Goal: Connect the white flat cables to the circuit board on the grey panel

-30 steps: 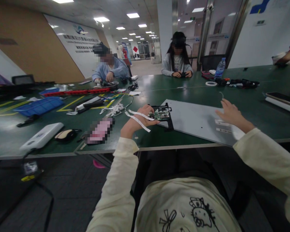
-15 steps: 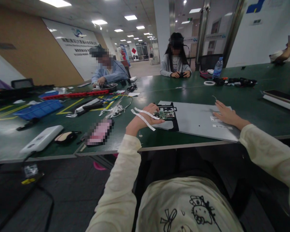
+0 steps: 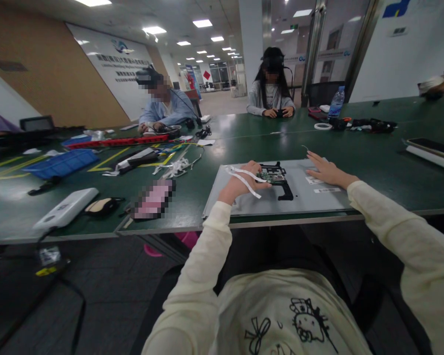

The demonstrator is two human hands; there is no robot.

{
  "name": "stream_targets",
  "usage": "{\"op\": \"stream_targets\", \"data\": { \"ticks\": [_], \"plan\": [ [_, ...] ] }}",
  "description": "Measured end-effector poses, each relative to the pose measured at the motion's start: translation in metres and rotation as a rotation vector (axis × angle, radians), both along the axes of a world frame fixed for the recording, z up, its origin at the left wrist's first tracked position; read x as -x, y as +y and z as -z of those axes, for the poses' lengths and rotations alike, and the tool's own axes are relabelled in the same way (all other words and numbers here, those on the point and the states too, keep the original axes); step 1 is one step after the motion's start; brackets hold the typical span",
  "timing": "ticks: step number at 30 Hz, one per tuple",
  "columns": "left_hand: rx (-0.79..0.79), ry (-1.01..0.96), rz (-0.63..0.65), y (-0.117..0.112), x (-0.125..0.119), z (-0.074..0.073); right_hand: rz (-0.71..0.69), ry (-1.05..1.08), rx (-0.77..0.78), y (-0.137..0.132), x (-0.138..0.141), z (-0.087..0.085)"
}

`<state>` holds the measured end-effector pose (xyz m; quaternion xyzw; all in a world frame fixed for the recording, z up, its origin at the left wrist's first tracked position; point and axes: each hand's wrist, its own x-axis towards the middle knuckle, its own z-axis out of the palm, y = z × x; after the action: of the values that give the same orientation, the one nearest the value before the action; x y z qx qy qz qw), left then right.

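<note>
Green worktop (image 3: 240, 140) runs the width of a ceiling-lit office, with two co-workers seated along its far side. On the near edge lies a flat grey panel (image 3: 303, 201), and over its middle sits a green circuit board (image 3: 273, 176) with a black bracket (image 3: 287, 191); whether either rests on the panel is hard to tell. The left hand (image 3: 244, 182) has its fingers curled round the board's left end, thumb on the near side, and two white strips (image 3: 250, 188) lie across its back. The right hand (image 3: 330, 172) is over the panel beside white labels (image 3: 326, 190), fingers stretched and slightly spread; a pale wisp (image 3: 305, 147) rises at their tips, but I cannot tell whether they pinch it.

Handling this well probably means gripping the board by its edge, away from the components, keeping it level and stopping the strips from catching underneath. A light right palm should steady the panel without flexing it.
</note>
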<state>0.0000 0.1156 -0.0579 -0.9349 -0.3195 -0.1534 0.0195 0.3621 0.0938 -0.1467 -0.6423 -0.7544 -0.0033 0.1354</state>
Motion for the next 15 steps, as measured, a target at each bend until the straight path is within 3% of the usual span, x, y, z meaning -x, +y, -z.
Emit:
{"op": "stream_targets", "data": {
  "ticks": [9, 15],
  "plan": [
    [0.116, -0.019, -0.068, 0.012, -0.029, 0.039, -0.011, 0.012, -0.027, 0.003, 0.002, 0.002],
    [0.176, -0.007, -0.041, 0.010, -0.033, 0.039, -0.001, 0.019, -0.038, 0.005, 0.002, 0.004]
  ]
}}
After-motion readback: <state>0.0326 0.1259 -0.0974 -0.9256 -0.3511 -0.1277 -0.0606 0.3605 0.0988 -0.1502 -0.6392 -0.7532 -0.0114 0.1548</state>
